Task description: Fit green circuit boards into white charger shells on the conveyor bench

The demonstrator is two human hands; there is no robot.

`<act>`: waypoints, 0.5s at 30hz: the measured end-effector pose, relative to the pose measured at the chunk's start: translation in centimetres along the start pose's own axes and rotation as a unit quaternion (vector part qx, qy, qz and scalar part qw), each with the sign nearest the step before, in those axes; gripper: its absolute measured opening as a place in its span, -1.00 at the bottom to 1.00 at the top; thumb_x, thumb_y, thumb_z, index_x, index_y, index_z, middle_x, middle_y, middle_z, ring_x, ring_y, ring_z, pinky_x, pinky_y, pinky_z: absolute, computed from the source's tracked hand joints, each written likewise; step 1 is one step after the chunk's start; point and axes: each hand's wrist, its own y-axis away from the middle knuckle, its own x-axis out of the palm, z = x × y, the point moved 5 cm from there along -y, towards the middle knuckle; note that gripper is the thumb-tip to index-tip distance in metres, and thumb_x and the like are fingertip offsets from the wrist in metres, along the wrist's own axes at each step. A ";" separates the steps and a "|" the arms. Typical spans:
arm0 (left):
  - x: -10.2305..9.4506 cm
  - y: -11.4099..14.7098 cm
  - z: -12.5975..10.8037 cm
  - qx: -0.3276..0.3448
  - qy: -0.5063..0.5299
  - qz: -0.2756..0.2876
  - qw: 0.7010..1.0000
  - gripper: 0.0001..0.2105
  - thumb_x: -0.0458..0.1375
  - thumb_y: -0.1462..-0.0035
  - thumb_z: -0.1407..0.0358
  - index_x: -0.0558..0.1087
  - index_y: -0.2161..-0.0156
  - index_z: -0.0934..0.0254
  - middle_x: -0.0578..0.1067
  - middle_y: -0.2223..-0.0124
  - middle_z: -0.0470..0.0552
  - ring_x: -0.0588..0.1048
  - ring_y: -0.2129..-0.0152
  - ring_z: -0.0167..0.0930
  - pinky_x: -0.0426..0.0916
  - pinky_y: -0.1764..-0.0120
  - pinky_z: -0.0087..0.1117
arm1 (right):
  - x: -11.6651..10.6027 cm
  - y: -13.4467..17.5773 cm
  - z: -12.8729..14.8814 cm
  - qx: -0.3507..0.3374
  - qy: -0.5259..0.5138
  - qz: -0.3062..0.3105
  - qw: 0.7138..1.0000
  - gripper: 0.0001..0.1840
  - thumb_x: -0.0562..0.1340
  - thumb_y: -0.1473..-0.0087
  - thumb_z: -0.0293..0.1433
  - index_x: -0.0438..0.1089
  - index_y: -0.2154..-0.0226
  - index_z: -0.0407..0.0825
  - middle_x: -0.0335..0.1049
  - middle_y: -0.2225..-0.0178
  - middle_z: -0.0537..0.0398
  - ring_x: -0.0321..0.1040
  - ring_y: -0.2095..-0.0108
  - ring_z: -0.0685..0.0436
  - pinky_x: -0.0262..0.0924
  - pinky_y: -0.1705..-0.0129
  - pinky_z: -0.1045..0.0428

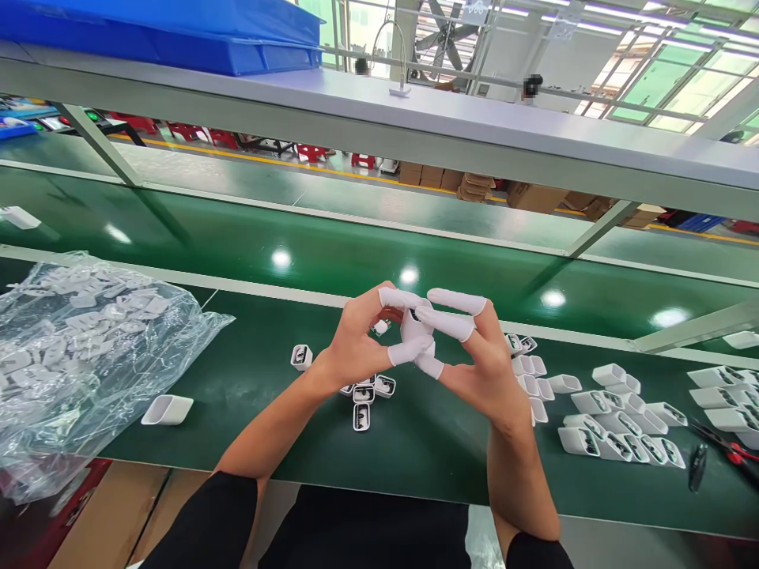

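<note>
In front of me, above the green bench, a white plastic housing (417,329) is between my two hands, its dark opening facing up. My left hand (363,332) grips it from the left, white finger cots on thumb and forefinger. From the right, my right hand (483,348) pinches it with thumb and a finger in white cots; another finger stretches out above. Fingers hide much of the housing. Below my hands, several small white housings (361,417) with dark parts inside lie grouped. Another filled housing (301,357) stands beside my left wrist.
A clear plastic bag (107,340) of loose white pieces lies left, near an empty-looking white housing (167,410). Rows of white housings (622,427) cover the right side, beside red-handled pliers (735,452) and a dark tool (698,468). A shelf (474,130) carries a blue bin (178,39).
</note>
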 end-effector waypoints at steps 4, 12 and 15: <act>-0.1 -0.1 -0.2 0.031 0.027 0.064 0.997 -0.14 0.71 0.01 0.07 0.53 -0.37 0.09 0.64 0.11 -0.01 0.60 0.30 -0.38 0.60 0.27 -0.39 | -0.3 -0.1 -0.8 0.026 -0.112 -0.043 0.992 -0.26 0.65 -0.14 -0.34 0.52 -0.31 0.25 0.61 -0.12 -0.06 0.56 -0.06 -0.35 0.53 -0.03 -0.27; 0.7 -0.5 -0.5 -0.010 0.030 0.094 0.995 -0.54 0.64 -0.11 0.04 0.63 0.00 0.16 0.61 0.23 -0.08 0.54 0.41 -0.43 0.50 0.34 -0.41 | 3.1 0.2 -3.1 0.212 -0.437 -0.098 0.869 -0.26 0.64 0.07 0.26 0.58 0.06 0.16 0.48 0.16 0.07 0.43 0.17 -0.24 0.42 0.11 -0.17; 1.1 -0.2 -0.1 -0.041 0.028 0.064 0.997 -0.60 0.63 -0.09 0.05 0.58 0.18 0.20 0.59 0.32 -0.11 0.53 0.45 -0.44 0.46 0.35 -0.39 | 3.9 0.3 -3.2 0.233 -0.457 -0.100 0.853 -0.34 0.60 -0.01 0.26 0.57 0.12 0.14 0.44 0.22 0.09 0.39 0.20 -0.22 0.38 0.10 -0.16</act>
